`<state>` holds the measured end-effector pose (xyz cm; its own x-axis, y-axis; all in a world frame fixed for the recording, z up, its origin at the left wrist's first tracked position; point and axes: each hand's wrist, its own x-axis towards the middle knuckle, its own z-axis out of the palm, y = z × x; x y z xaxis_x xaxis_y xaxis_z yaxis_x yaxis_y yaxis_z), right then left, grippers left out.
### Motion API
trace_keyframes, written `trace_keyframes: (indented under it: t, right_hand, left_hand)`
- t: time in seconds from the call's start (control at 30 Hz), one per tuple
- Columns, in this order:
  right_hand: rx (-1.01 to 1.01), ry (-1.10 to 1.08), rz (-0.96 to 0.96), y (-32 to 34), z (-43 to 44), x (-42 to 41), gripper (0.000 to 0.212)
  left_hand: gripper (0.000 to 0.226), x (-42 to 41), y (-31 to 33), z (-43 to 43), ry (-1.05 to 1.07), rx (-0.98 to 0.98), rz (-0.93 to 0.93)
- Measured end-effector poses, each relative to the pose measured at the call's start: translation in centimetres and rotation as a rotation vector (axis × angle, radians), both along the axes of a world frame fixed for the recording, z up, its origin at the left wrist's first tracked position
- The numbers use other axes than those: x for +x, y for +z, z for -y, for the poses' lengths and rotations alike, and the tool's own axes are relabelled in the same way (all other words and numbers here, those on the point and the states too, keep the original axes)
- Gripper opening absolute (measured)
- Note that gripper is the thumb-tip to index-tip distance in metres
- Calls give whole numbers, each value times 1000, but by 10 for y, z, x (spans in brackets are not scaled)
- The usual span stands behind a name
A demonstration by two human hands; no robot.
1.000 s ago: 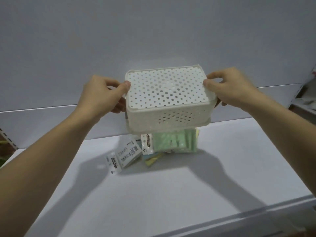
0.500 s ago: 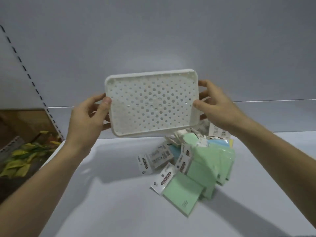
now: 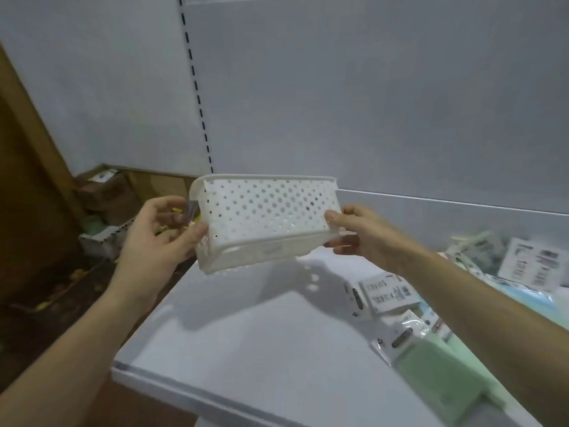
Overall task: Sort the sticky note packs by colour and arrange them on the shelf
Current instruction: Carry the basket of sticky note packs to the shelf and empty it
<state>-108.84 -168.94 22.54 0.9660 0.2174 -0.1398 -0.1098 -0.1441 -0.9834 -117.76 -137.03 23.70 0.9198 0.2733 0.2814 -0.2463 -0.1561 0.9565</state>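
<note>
I hold a white perforated plastic basket (image 3: 264, 217) in the air above the left end of the white shelf (image 3: 246, 340). My left hand (image 3: 157, 232) grips its left end and my right hand (image 3: 354, 229) grips its right end. The basket is turned on its side, its long wall facing me. A heap of sticky note packs (image 3: 462, 303) lies on the shelf at the right, partly behind my right forearm. A green pack (image 3: 431, 374) lies nearest, a white-labelled pack (image 3: 385, 294) sits further back, and light blue packs (image 3: 523, 297) show at the far right.
The shelf's grey back panel (image 3: 369, 103) has a slotted upright (image 3: 197, 97) at its left. Left of the shelf, lower down, are cardboard boxes (image 3: 104, 192) and yellow-green clutter on a dark floor (image 3: 46, 303). The shelf's front edge (image 3: 215, 396) runs diagonally below.
The basket was upside down over the packs and has been lifted off, swung left and turned onto its side. The packs spilled into a heap. My view has shifted left.
</note>
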Motion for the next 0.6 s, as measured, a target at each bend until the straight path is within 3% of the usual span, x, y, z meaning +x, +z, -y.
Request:
trace_keyframes:
  t: [0.1, 0.2, 0.4, 0.6]
  right_hand:
    - [112, 47, -40, -24, -27, 15, 42]
    - [184, 66, -19, -39, -51, 25, 22]
    - [-130, 129, 173, -64, -91, 44, 36]
    - [-280, -15, 238, -75, -117, 60, 34]
  left_hand:
    - [59, -7, -15, -22, 67, 286, 64]
    - [49, -17, -25, -36, 104, 463, 179]
    - [20, -32, -52, -40, 48, 746, 335]
    - [21, -23, -63, -44, 76, 921, 438]
